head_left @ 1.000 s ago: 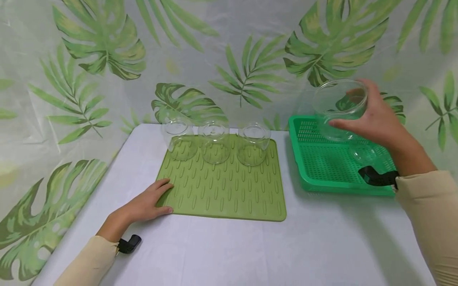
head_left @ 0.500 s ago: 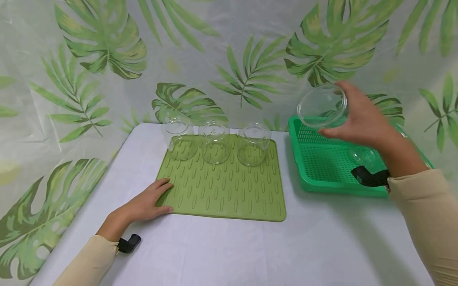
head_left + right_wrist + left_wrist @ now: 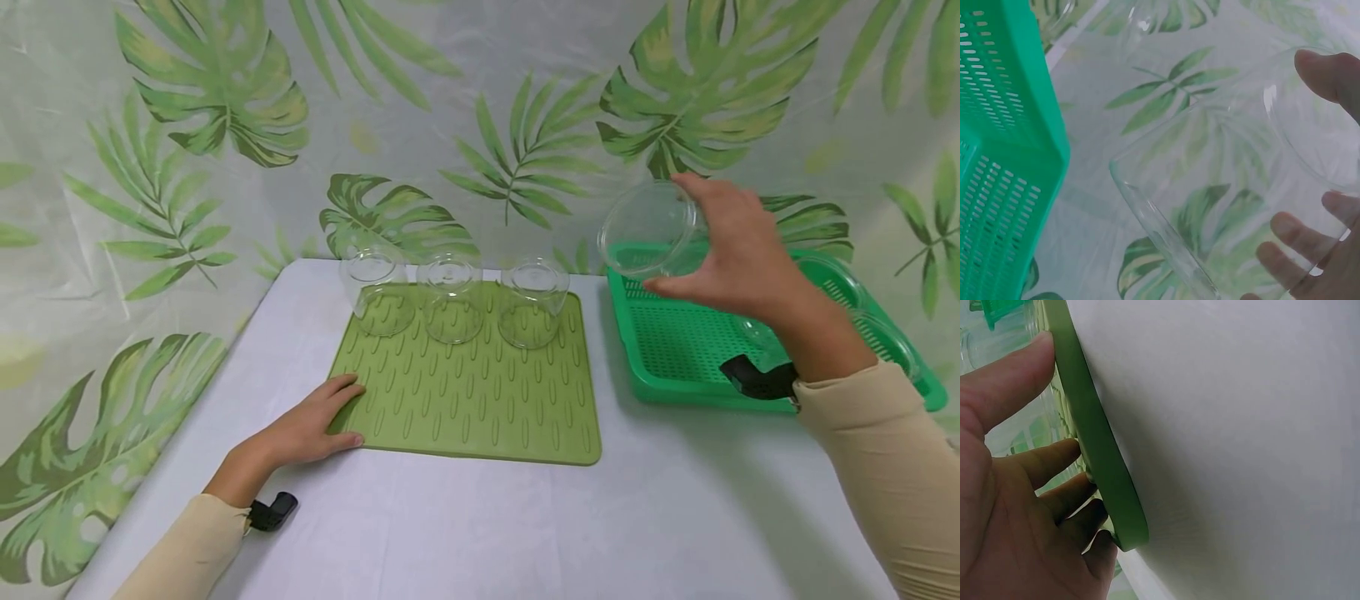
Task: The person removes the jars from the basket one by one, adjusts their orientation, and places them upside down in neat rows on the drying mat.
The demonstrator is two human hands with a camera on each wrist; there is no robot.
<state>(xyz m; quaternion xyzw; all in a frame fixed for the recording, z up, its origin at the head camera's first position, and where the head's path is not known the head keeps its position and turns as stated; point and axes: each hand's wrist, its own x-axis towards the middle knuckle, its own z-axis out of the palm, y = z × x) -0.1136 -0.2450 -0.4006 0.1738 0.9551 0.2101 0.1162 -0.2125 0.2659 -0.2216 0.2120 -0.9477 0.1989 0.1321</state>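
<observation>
My right hand [image 3: 750,254] grips a clear glass cup [image 3: 647,232] and holds it in the air above the back left of a green basket [image 3: 637,379]. The cup is tilted, its wide rim facing left; in the right wrist view thumb and fingers span its narrower end. On a green drying mat [image 3: 480,408], three similar clear cups stand upside down along the back edge: a left cup [image 3: 381,304], a middle cup [image 3: 452,308] and a right cup [image 3: 531,312]. My left hand [image 3: 303,429] rests on the mat's left edge, fingers spread and touching its top.
More clear glassware [image 3: 888,337] lies in the basket, partly hidden by my right forearm. A white cloth [image 3: 480,533] covers the table. Behind it hangs a leaf-patterned sheet [image 3: 517,50]. Each wrist wears a black camera mount [image 3: 273,511].
My right hand has carried the cup leftward from over the basket's middle, tipping the rim toward the left. My left hand and the cups on the mat stay put.
</observation>
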